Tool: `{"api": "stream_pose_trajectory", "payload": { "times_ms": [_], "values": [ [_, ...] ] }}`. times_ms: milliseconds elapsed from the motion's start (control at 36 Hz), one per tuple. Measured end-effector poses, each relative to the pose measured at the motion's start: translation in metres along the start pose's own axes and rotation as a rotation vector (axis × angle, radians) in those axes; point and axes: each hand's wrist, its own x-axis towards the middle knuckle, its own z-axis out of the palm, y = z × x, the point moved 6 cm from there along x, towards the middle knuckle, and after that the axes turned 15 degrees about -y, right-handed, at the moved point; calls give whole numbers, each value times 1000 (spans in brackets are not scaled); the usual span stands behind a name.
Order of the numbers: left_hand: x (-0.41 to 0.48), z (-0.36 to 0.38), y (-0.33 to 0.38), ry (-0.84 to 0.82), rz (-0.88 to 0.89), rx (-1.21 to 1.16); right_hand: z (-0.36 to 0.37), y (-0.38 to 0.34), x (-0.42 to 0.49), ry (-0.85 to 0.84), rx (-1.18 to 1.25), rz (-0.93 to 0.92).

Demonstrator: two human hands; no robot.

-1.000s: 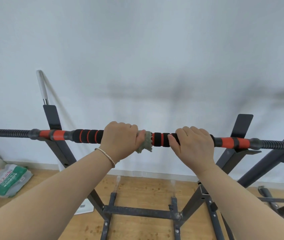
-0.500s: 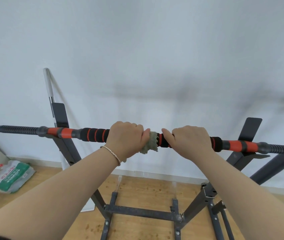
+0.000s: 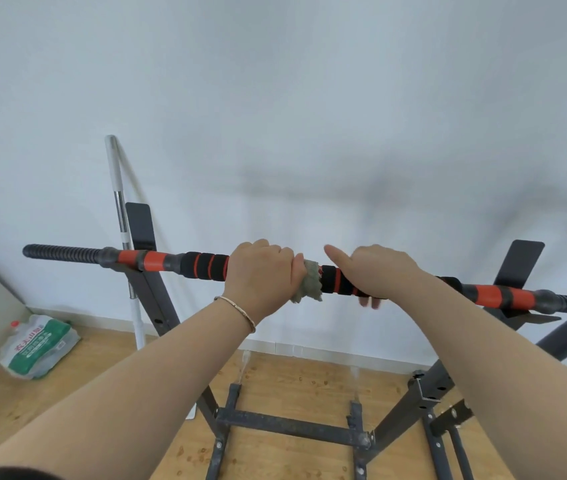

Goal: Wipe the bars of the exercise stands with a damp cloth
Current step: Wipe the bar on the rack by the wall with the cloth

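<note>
Clamps the left grip [image 3: 261, 275] round the bar [image 3: 157, 261], with the grey-green cloth [image 3: 308, 284] bunched inside and poking out to the right. Wraps the right grip [image 3: 379, 271] over the foam padding just beside the cloth, thumb lifted. Leaves the bar lying across the dark stand [image 3: 152, 299], above the wooden floor [image 3: 292, 382].

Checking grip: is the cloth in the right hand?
No, the left hand grips the cloth on the bar; the right hand holds only the bar.
</note>
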Motion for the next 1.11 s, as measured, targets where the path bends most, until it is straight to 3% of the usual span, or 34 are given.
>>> {"api": "stream_pose_trajectory", "payload": {
  "times_ms": [56,111,194,361,417,528,611,722,833,889,972,1028,1111],
  "values": [
    [0,0,-4,-19,3,6,2,1,-1,-34,20,-22],
    [3,0,-5,-50,8,12,-1,-3,-3,38,-144,-59],
    [6,3,-9,-111,12,19,-1,-9,-11,233,-422,-126],
    [-4,7,-21,-200,183,90,14,-2,-29,723,-361,-143],
    [-8,5,-19,-140,148,27,15,-4,-30,697,-354,-147],
    [-6,3,-25,-52,-68,-22,0,-3,-24,377,-257,-85],
    [-6,1,-26,-47,-85,-30,-9,-12,-13,152,-135,-96],
    [-6,2,-27,-32,-75,-39,-3,-24,1,76,-151,-35],
    [-3,3,-25,-221,-59,-22,2,-29,-5,260,-415,-159],
    [6,7,-27,-305,-54,-11,3,-29,-10,361,-493,-125],
    [18,11,-45,-479,-158,-155,15,-22,-22,595,-407,-68],
    [19,11,-49,-489,-144,-165,23,-16,-33,844,-306,-168],
    [11,8,-44,-371,-57,-90,30,-14,-37,928,-277,-198]
  ]
}}
